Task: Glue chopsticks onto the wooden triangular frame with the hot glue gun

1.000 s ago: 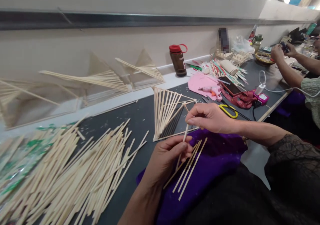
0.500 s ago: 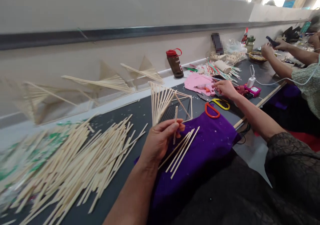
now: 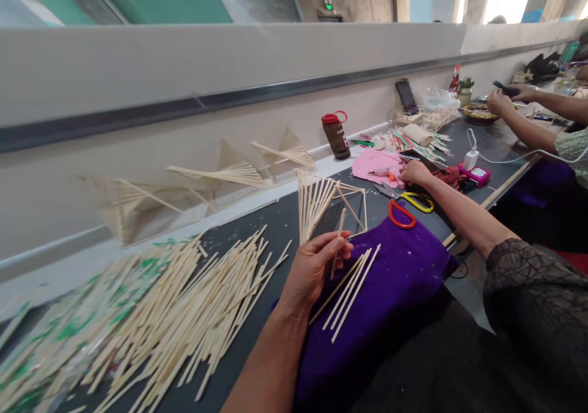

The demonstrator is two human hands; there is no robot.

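Pinched upright between the thumb and fingers of my left hand (image 3: pixel 316 263) is a short wooden stick (image 3: pixel 340 232). My right hand (image 3: pixel 416 173) is closed at the edge of a pink sheet (image 3: pixel 370 163), over the end of a glue gun (image 3: pixel 390 173); its fingertips are hard to see. Several loose sticks (image 3: pixel 351 290) lie on purple cloth (image 3: pixel 395 266) beside my left hand. Behind that hand stands a fan-shaped stick frame (image 3: pixel 316 201). Scissors (image 3: pixel 402 214) with red and yellow handles lie below my right hand.
A large stick pile (image 3: pixel 206 309) covers the left of the dark table (image 3: pixel 248 232). More stick frames (image 3: pixel 229 174) lean along the wall. A lidded bottle (image 3: pixel 336 137), a white charger (image 3: pixel 471 158) with a cable and a basket (image 3: pixel 481 114) are further back. Another person's hands (image 3: pixel 505 99) are at far right.
The view has tilted up and shifted left, so things sit lower and further right. My right hand has moved closer onto the glue gun. My left hand keeps its stick.
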